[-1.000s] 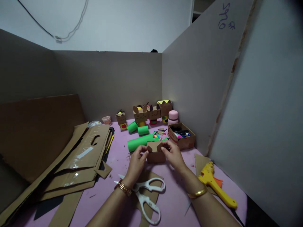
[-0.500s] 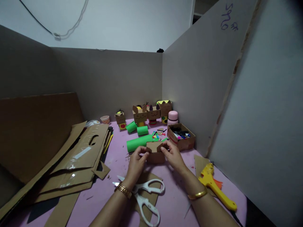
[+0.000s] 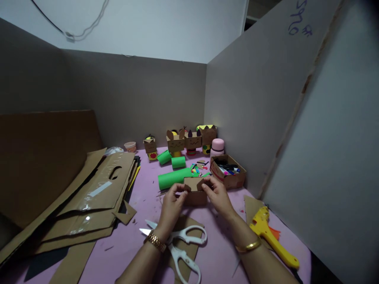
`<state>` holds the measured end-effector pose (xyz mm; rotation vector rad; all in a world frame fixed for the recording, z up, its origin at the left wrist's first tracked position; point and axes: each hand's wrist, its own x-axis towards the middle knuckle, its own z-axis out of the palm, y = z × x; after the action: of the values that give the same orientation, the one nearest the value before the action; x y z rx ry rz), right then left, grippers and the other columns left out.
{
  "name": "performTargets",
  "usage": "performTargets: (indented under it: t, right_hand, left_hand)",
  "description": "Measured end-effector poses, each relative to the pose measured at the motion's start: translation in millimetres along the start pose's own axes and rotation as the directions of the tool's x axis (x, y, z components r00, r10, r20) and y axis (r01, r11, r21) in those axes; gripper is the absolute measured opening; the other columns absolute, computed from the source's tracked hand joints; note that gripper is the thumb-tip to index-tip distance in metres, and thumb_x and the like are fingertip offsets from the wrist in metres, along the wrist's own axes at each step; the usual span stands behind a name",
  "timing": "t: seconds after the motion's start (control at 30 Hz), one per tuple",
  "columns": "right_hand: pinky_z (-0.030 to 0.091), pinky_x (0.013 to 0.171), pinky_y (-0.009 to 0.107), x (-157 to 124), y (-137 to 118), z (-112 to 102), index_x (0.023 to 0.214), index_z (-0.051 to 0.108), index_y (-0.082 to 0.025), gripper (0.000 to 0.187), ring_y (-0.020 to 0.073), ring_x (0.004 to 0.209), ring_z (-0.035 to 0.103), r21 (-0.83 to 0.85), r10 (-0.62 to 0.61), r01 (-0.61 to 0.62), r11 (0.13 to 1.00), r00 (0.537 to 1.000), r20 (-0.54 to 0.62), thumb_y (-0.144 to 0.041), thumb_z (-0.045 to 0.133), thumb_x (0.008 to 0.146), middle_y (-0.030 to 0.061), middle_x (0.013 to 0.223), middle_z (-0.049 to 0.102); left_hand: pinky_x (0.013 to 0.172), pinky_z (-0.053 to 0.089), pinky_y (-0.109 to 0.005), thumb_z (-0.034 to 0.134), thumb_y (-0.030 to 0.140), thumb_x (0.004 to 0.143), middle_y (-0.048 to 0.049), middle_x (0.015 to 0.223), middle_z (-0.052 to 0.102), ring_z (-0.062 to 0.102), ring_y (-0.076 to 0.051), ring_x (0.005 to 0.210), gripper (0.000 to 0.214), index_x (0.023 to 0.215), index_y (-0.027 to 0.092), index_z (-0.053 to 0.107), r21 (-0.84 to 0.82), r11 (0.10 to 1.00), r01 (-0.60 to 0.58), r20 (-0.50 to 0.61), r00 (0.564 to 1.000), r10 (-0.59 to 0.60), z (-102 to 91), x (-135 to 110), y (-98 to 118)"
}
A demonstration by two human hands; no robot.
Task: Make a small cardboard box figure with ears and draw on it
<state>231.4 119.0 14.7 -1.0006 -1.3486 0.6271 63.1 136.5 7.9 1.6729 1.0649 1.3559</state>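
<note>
A small cardboard box [image 3: 195,198] sits on the pink tabletop between my hands, its lighter top facing me. My left hand [image 3: 172,203] is closed at the box's left corner, thumb and finger pinching a small dark-brown cardboard piece [image 3: 187,188]. At the right corner, my right hand [image 3: 217,195] pinches a similar cardboard piece [image 3: 200,184], which stands up at the box's front edge. Fingertips partly cover both pieces. White-handled scissors [image 3: 189,235] lie open on a cardboard scrap, partly under my left wrist.
Green paper tubes [image 3: 173,178] lie behind the box, near cardboard figures [image 3: 176,146]. A box of pens [image 3: 233,181] and a pink bottle [image 3: 217,146] stand right. Stacked cardboard [image 3: 89,197] covers the left; a yellow glue gun [image 3: 272,236] lies right, beside the grey partition.
The view has shifted slightly. Both hands keep the same pinch at the box's corners, and the box and pieces look unmoved.
</note>
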Motion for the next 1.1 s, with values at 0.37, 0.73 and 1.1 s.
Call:
performTargets:
  t: [0.37, 0.73, 1.1]
  right_hand:
    - [0.047, 0.067, 0.028, 1, 7, 2, 0.080, 0.061, -0.020, 0.009, 0.0181, 0.071, 0.059, 0.043, 0.042, -0.040, 0.998, 0.998, -0.053, -0.028, 0.060, 0.077, 0.0006, 0.074, 0.063]
    - [0.046, 0.068, 0.029, -1, -5, 3, 0.079, 0.062, -0.020, 0.007, 0.0191, 0.073, 0.060, -0.023, -0.001, 0.000, 1.000, 1.000, -0.025, -0.025, 0.058, 0.078, 0.0016, 0.075, 0.065]
    - [0.045, 0.069, 0.028, -1, -13, 1, 0.079, 0.062, -0.020, 0.009, 0.0188, 0.073, 0.059, -0.107, -0.042, 0.049, 0.993, 0.997, 0.070, -0.020, 0.053, 0.081, 0.0020, 0.075, 0.064]
  left_hand:
    - [0.078, 0.052, -0.033, 0.060, 0.026, 0.080, -0.0060, 0.092, 0.071, 0.065, -0.022, 0.091, 0.009, 0.083, 0.019, 0.063, -0.059, 0.998, -0.012, 0.018, 1.000, 0.013, 0.7, -1, -7]
    - [0.078, 0.050, -0.036, 0.057, 0.025, 0.081, -0.0079, 0.096, 0.072, 0.065, -0.023, 0.090, 0.010, 0.084, 0.019, 0.064, -0.009, 1.000, -0.022, 0.011, 1.000, 0.022, 0.0, -1, -3]
    - [0.077, 0.050, -0.035, 0.057, 0.026, 0.081, -0.0074, 0.097, 0.071, 0.065, -0.023, 0.091, 0.010, 0.084, 0.020, 0.063, 0.019, 0.999, -0.032, 0.023, 0.999, 0.032, 0.2, -2, -3]
